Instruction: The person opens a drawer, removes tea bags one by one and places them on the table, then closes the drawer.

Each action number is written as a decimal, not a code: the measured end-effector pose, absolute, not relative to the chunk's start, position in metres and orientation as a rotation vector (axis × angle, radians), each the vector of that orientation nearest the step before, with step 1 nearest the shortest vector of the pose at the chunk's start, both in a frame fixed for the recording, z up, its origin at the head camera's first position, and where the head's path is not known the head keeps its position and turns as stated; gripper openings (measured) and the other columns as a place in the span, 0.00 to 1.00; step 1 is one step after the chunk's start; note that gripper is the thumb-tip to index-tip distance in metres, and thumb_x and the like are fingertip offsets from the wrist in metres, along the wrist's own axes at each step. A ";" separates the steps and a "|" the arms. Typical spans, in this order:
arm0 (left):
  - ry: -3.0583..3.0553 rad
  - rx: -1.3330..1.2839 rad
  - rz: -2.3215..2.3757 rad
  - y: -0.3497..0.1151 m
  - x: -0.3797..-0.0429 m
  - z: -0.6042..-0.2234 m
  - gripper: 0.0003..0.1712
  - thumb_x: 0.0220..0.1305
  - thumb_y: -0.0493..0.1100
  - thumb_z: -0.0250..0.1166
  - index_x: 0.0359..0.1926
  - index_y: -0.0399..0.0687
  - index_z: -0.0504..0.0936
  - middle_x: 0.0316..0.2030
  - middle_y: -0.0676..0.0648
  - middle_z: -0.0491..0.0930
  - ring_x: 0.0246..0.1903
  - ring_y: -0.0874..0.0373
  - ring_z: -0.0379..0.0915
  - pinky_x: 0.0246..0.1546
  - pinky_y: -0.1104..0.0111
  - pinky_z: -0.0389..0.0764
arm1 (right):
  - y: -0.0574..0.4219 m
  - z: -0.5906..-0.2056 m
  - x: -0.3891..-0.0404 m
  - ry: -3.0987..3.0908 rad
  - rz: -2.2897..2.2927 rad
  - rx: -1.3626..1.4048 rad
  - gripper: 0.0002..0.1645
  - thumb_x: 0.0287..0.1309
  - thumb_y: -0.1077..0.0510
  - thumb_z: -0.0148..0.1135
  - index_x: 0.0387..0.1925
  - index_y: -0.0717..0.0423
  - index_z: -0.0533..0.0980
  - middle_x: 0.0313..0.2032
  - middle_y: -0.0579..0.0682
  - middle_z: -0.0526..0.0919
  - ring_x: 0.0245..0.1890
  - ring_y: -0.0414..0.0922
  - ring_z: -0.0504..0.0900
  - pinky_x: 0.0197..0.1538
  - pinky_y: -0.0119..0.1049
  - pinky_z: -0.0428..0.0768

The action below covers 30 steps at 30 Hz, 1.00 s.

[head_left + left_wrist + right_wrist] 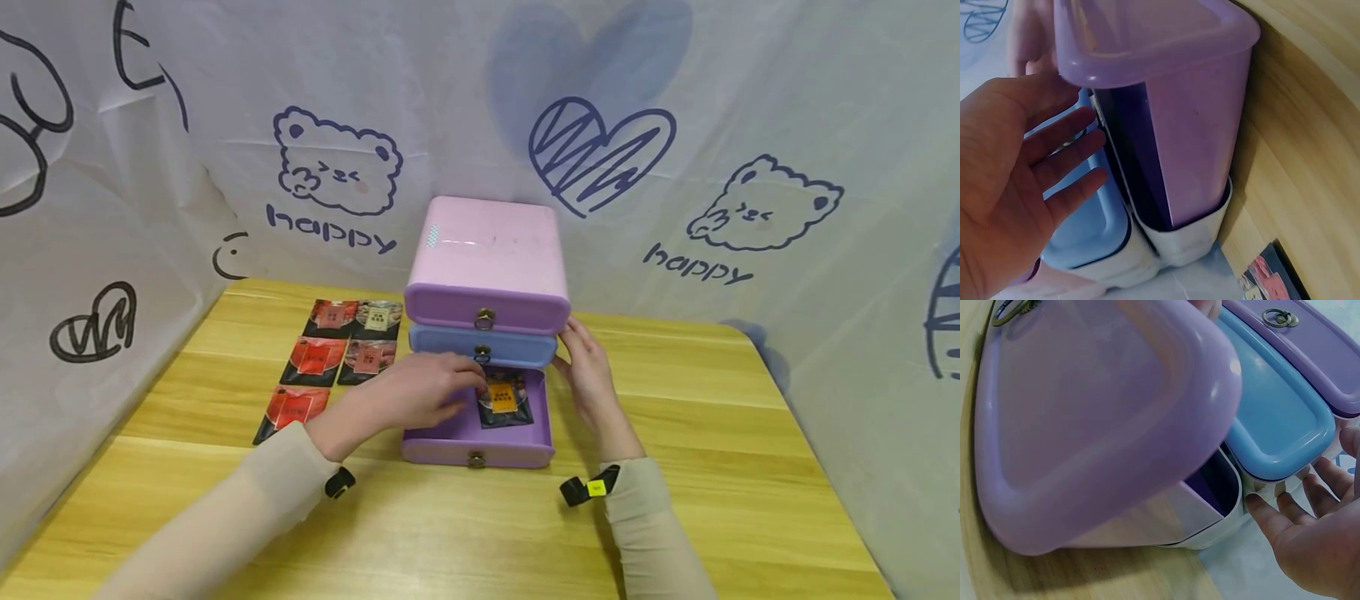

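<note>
A small three-drawer box (487, 250) has its purple bottom drawer (442, 452) pulled out. In that drawer lies a black sachet with an orange label (504, 400). My left hand (420, 387) reaches over the drawer from the left, fingertips right at the sachet's upper left edge. In the left wrist view, its fingers (1063, 150) are spread and loosely bent beside the blue middle drawer (1085, 219); the index fingertip is hidden behind the purple drawer front. My right hand (592, 375) rests its extended fingers (1316, 494) against the box's right side.
Left of the box, several red and black sachets (307, 358) lie in two columns on the wooden table (675, 458). A white cloth with drawings (472, 100) hangs close behind the box. Ring pulls (484, 319) stick out from the drawer fronts.
</note>
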State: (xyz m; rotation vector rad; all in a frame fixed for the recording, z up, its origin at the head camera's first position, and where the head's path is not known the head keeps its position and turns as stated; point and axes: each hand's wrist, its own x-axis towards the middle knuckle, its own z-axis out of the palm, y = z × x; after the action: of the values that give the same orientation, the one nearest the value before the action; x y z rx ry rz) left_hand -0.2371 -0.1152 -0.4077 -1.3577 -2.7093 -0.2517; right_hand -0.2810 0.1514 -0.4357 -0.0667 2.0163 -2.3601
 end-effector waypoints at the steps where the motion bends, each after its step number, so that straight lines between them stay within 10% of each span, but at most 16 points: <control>1: -2.709 -1.373 -0.248 -0.113 -0.238 -0.408 0.20 0.65 0.43 0.72 0.58 0.48 0.86 0.59 0.48 0.82 0.58 0.50 0.80 0.59 0.56 0.82 | 0.152 -0.436 -0.281 2.017 -2.359 -0.070 0.28 0.80 0.52 0.49 0.74 0.57 0.68 0.75 0.52 0.68 0.75 0.47 0.65 0.71 0.48 0.72; 30: -3.034 -1.465 0.195 -0.056 -0.262 -0.420 0.43 0.66 0.60 0.71 0.77 0.54 0.69 0.76 0.48 0.64 0.69 0.52 0.70 0.66 0.59 0.76 | 0.154 -0.435 -0.281 2.013 -2.358 -0.077 0.29 0.79 0.51 0.51 0.74 0.57 0.68 0.75 0.53 0.68 0.74 0.48 0.65 0.72 0.55 0.70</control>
State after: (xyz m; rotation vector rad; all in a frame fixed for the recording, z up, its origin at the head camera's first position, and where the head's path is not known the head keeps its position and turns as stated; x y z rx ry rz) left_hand -0.2618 -0.0564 -0.4197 -1.4645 -3.0342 0.1947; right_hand -0.2811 0.1536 -0.4348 -0.0770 2.0125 -2.3580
